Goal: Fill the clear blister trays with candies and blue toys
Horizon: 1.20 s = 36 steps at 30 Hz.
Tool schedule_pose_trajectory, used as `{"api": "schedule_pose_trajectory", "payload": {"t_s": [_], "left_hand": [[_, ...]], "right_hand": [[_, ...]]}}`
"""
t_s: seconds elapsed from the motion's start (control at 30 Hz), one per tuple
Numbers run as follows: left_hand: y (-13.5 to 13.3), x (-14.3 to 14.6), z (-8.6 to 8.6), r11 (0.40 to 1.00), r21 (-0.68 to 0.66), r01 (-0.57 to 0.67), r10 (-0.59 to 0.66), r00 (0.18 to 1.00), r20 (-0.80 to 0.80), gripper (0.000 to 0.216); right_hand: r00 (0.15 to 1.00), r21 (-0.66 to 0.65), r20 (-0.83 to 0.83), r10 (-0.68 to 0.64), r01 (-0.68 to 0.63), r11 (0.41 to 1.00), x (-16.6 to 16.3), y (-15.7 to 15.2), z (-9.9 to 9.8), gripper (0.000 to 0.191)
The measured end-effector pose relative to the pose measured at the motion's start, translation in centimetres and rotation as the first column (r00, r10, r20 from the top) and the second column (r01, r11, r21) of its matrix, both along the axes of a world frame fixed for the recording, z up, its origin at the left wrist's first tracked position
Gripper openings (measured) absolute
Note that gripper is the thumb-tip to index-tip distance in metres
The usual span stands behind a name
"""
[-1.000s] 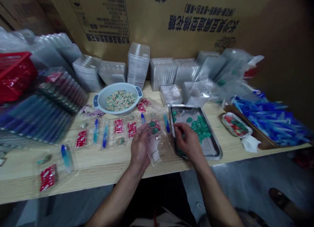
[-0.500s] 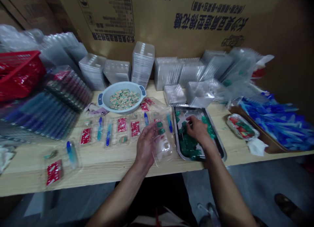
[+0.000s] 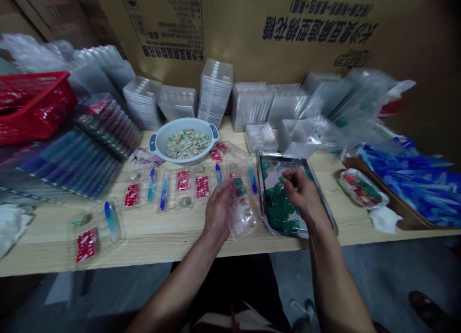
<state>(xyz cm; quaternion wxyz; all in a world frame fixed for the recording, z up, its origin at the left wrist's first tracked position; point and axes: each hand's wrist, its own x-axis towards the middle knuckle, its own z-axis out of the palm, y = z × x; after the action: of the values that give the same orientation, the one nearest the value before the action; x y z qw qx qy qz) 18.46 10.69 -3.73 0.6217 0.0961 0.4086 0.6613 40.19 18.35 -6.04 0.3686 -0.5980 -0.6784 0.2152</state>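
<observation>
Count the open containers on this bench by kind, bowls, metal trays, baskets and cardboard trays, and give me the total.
Blue-grey plastic bowl: 1
Steel tray: 1
Red plastic basket: 1
Brown cardboard tray: 1
Total: 4

The wooden table (image 3: 151,237) carried stacks of clear plastic trays (image 3: 215,90) along its back edge, with a light-blue bowl (image 3: 180,121) just in front. Open blister packs (image 3: 183,180) lay across the middle, a steel tray (image 3: 262,189) of green pieces sat right of centre, and a brown tray (image 3: 396,210) held blue items near the right end.
</observation>
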Motion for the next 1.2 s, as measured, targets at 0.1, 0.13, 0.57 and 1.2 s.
{"api": "schedule_pose_trajectory", "payload": {"t_s": [0.1,0.13,0.57,1.2], "left_hand": [[0.2,0.2,0.4,1.0,0.011,-0.008,0.008,1.0,0.0,0.026],[0.3,0.3,0.5,1.0,0.018,-0.012,0.012,1.0,-0.005,0.026],[-0.5,0.4,1.0,0.995,0.069,-0.066,0.074,0.99,-0.12,0.029],[-0.7,0.2,1.4,0.995,0.075,-0.066,0.072,0.994,-0.082,0.027]], "right_hand": [[0.98,0.007,-0.118,0.16,-0.16,0.987,-1.4,-2.4,1.5,0.021],[0.972,0.0,-0.118,0.205,-0.206,0.979,-2.1,-3.2,2.0,0.02],[0.939,0.022,-0.021,0.343,-0.343,0.939,-7.4,-6.4,3.3,0.015],[0.967,-0.026,-0.073,0.244,-0.247,0.969,-7.3,-6.3,3.1,0.012]]}}
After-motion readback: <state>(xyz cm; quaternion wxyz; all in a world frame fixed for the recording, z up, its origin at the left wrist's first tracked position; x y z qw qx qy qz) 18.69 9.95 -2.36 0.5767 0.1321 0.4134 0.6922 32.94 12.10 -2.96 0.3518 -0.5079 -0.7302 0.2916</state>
